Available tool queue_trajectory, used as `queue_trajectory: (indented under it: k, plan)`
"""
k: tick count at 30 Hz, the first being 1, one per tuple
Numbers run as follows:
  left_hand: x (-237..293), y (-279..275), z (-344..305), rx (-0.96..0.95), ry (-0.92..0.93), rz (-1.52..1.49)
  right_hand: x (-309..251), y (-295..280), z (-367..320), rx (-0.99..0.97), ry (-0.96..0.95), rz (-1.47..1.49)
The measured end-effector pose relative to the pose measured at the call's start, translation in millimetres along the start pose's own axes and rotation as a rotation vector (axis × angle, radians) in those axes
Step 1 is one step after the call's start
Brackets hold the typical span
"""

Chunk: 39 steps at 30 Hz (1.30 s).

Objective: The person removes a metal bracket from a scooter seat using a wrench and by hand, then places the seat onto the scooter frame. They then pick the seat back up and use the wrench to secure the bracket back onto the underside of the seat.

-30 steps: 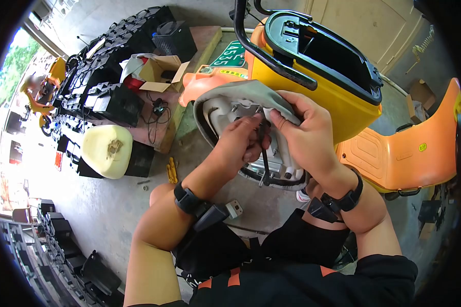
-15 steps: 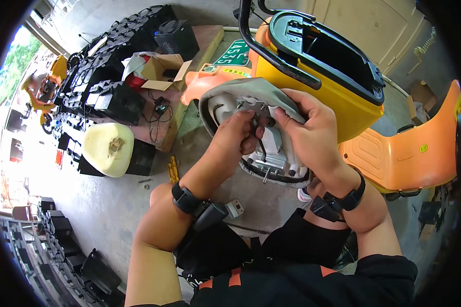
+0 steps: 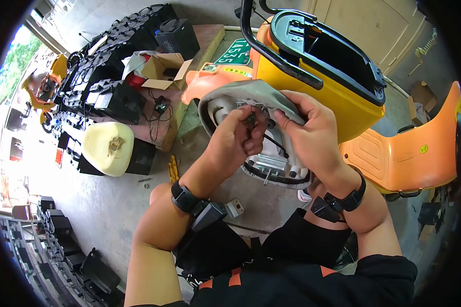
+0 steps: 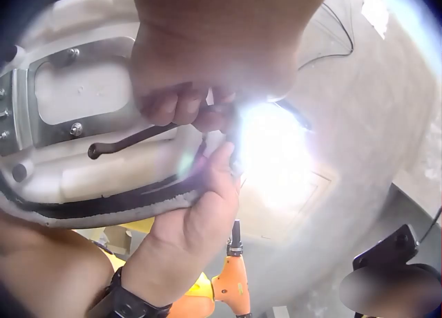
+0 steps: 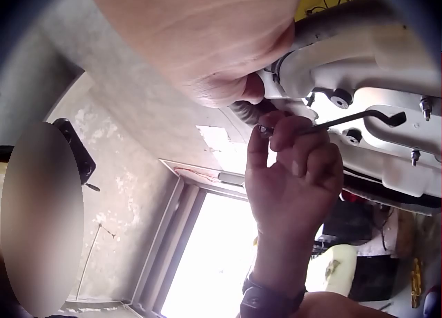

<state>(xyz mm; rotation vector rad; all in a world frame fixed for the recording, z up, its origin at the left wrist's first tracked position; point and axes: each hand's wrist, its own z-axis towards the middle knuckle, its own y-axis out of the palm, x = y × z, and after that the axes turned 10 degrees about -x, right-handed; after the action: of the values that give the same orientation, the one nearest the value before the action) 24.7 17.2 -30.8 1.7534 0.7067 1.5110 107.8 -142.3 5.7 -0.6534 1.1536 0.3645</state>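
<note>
An upturned scooter seat (image 3: 272, 162) with a white plastic underside and grey cover is held up in front of me. My left hand (image 3: 250, 131) pinches a thin black bent wrench (image 3: 274, 144) against a metal bracket on the underside. My right hand (image 3: 280, 121) grips the seat's rim and grey cover just beside it. In the left wrist view the wrench (image 4: 131, 139) lies across the white base (image 4: 76, 90) below the left hand's fingers (image 4: 176, 107), and the right hand (image 4: 200, 214) holds the edge. From the right wrist the left hand (image 5: 293, 173) pinches the wrench (image 5: 338, 121).
A yellow scooter body (image 3: 312, 77) with its open storage tub stands right behind the seat. An orange panel (image 3: 410, 148) is on the right. On the left floor lie a yellow foam cushion (image 3: 107, 148), a cardboard box (image 3: 161, 69) and several black batteries (image 3: 112, 97).
The wrench has swung from hanging straight down to pointing down and right. My left hand has shifted slightly up on the seat's underside. The right hand keeps its grip.
</note>
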Motion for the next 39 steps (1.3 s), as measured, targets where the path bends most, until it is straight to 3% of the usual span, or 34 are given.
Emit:
queue_trajectory:
  k: [6,12,14,17,21,27,29,36,39]
  plan:
    - [6,7,-1,0.050,0.101,0.038,3,0,1,-0.019,-0.002,-0.016]
    - [6,5,-3,-0.027,0.193,0.120,6,-2,5,-0.002,0.021,-0.014]
    - [7,6,-7,-0.061,0.264,0.377,8,-2,6,0.018,0.005,-0.037]
    - [9,9,-9,-0.102,0.386,0.540,7,-2,6,0.014,0.017,-0.003]
    - [17,10,-15,-0.113,0.413,0.635,9,-2,6,0.008,0.019,-0.014]
    - [19,12,-14,-0.126,0.414,0.394,8,-2,6,0.004,0.031,-0.018]
    - [21,3,-13,-0.213,0.316,0.111,7,-2,6,0.000,0.032,-0.048]
    - [23,4,-12,-0.238,0.211,0.019,6,1,7,0.005,0.031,-0.031]
    - [22,5,-14,-0.128,0.200,-0.023,7,2,7,0.006,0.026,-0.033]
